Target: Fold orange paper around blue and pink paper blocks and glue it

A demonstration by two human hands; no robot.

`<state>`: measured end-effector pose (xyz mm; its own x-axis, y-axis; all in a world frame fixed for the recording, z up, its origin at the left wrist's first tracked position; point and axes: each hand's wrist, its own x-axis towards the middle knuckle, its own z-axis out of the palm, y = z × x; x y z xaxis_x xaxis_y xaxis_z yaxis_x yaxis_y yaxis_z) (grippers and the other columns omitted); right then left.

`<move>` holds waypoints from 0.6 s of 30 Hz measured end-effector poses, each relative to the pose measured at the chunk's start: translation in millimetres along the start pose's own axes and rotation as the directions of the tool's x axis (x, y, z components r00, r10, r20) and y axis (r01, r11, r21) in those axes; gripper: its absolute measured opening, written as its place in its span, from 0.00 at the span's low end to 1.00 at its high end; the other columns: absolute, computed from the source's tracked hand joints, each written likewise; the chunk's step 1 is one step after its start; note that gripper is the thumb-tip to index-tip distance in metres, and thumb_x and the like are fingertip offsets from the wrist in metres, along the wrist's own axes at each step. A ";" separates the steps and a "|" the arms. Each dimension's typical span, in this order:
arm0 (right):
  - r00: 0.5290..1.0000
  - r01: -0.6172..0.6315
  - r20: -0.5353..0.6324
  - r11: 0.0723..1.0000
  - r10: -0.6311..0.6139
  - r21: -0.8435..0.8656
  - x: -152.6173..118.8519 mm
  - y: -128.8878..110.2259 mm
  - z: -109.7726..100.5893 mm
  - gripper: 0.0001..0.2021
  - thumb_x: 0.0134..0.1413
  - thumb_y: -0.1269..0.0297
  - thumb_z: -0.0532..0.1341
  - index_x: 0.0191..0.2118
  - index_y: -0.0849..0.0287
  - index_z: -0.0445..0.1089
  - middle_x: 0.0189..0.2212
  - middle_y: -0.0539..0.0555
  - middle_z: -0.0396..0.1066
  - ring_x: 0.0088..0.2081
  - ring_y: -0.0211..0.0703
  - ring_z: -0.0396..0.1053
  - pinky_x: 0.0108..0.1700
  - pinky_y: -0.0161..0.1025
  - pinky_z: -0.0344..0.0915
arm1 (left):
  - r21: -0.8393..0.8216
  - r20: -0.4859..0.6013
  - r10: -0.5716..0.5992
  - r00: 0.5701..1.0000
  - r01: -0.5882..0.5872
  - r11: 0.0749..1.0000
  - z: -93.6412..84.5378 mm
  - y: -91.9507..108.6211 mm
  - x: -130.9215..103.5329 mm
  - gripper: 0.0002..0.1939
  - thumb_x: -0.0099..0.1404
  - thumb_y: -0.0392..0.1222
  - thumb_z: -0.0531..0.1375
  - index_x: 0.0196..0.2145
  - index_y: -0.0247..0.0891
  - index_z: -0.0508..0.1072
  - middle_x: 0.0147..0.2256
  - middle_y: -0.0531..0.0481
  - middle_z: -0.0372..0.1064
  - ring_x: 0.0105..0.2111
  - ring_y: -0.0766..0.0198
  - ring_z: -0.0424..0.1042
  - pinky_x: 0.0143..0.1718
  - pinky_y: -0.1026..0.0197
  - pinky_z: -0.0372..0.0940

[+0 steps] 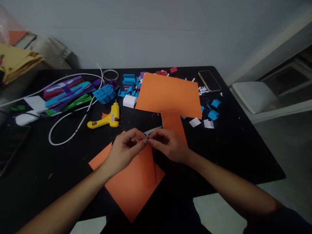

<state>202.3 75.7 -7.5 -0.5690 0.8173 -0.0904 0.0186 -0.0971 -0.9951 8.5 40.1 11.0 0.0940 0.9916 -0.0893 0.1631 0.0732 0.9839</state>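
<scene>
My left hand [128, 148] and my right hand [170, 144] meet at the fingertips, both pinching the top edge of a narrow orange paper strip [147, 165]. The strip hangs toward me over a larger orange paper sheet [129, 191] that lies turned cornerwise on the table. Just beyond my fingers, part of a pair of scissors [154, 130] shows; my hands hide the rest. Beside my right hand lies another orange paper piece [174, 125], and its near end passes behind my wrist.
A yellow glue gun [107, 118] lies on the black table [234, 146], near a looping white cable [80, 125]. Bundled coloured paper strips [68, 92] are at the left. Farther back are a big orange sheet [170, 92], blue scraps [214, 113] and a phone [209, 80].
</scene>
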 end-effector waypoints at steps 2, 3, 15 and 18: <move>1.000 0.005 -0.010 1.000 -0.005 0.007 0.4 -0.3 -0.2 0.07 0.61 0.60 0.66 0.35 0.57 0.73 0.27 0.47 0.70 0.29 0.37 0.67 0.32 0.36 0.63 | -0.022 0.017 -0.020 1.000 0.021 1.000 -1.2 1.7 0.3 0.09 0.64 0.43 0.66 0.29 0.37 0.74 0.19 0.59 0.61 0.18 0.73 0.58 0.19 0.71 0.53; 1.000 0.009 -0.022 1.000 -0.009 0.017 0.6 -0.6 -0.5 0.07 0.61 0.60 0.66 0.35 0.57 0.73 0.27 0.47 0.70 0.29 0.37 0.67 0.33 0.36 0.63 | -0.034 0.029 -0.034 0.999 0.035 0.999 -2.4 2.8 0.6 0.09 0.64 0.43 0.66 0.29 0.37 0.73 0.20 0.58 0.63 0.18 0.73 0.59 0.19 0.70 0.55; 0.996 0.007 -0.084 0.993 0.003 0.120 3.8 -1.9 -2.0 0.07 0.60 0.60 0.67 0.34 0.57 0.73 0.27 0.46 0.70 0.29 0.36 0.66 0.34 0.35 0.65 | -0.029 0.033 -0.118 0.992 0.119 0.992 -14.0 8.2 6.2 0.08 0.62 0.44 0.65 0.29 0.37 0.73 0.18 0.54 0.70 0.16 0.70 0.63 0.17 0.68 0.57; 0.997 -0.004 -0.076 0.996 0.010 0.086 3.6 -0.8 -2.3 0.07 0.59 0.59 0.67 0.33 0.56 0.73 0.27 0.47 0.70 0.30 0.36 0.67 0.33 0.35 0.65 | -0.018 0.059 -0.117 0.991 0.118 0.993 -13.6 8.4 6.1 0.07 0.62 0.43 0.64 0.29 0.37 0.73 0.19 0.54 0.70 0.18 0.69 0.65 0.19 0.68 0.58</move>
<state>202.1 80.0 -7.2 -0.5043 0.8573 -0.1035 -0.0498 -0.1485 -0.9877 -2.9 48.2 20.8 0.1316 0.9682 -0.2127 0.1556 0.1918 0.9690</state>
